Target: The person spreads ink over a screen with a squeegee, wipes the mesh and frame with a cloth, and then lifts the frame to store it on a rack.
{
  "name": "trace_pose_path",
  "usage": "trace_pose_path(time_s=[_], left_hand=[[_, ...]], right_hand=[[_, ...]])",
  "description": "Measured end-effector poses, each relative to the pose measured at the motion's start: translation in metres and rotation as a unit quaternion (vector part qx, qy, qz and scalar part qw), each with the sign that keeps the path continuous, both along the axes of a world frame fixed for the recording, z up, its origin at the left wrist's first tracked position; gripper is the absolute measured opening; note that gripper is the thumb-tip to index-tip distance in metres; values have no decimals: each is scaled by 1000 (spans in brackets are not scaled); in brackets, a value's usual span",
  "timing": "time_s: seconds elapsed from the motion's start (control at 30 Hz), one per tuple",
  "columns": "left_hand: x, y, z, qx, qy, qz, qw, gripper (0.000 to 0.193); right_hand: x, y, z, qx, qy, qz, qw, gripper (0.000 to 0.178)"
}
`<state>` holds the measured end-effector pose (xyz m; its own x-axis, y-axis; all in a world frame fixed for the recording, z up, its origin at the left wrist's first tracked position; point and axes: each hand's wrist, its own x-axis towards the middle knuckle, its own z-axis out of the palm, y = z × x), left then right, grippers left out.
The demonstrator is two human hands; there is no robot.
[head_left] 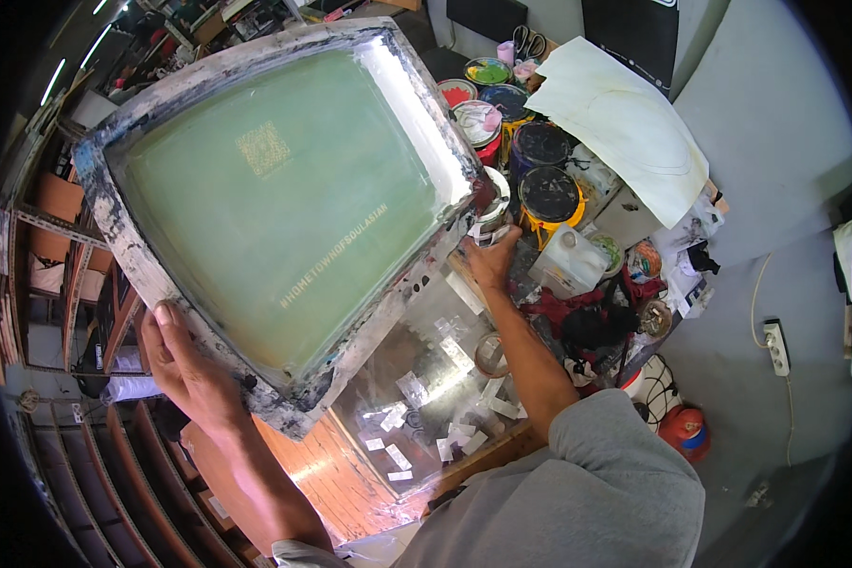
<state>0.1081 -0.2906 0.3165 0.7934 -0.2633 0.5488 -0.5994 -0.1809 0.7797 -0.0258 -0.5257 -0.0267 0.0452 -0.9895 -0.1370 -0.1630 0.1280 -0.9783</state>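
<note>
A silk-screen printing frame with pale green mesh fills the upper left, tilted above the table. A square code and a slanting line of lettering show in its mesh, and dark ink smears stain its rim. My left hand grips the frame's lower left side, thumb on top. Beyond the frame's right corner, my right hand has its fingers curled around the lower part of a small white tin. The frame's corner and the hand itself partly hide that tin.
Paint tins crowd the right, beside a translucent plastic jug and a large white sheet. A glass-topped table carries scattered tape pieces and a tape roll. Racks stand left; a power strip hangs right.
</note>
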Motion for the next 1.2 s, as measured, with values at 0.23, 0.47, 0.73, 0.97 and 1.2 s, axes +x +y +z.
trace_pose_path(time_s=[0.23,0.47,0.73,0.97,1.2], left_hand=[[5,1,23,44,-5,-11,999,39],[2,-3,34,36,-60,-84,994,38],[3,-1,28,29,-95,-119,988,38],[17,5,19,32,-126,-129,983,37],[21,6,17,32,-107,-117,987,34]], right_hand=[[7,24,-2,-40,84,-42,995,93],[5,49,-25,-157,119,-64,978,60],[-104,103,58,-166,109,330,923,51],[-101,12,202,-120,86,324,934,23],[-45,-110,250,-254,19,288,923,14]])
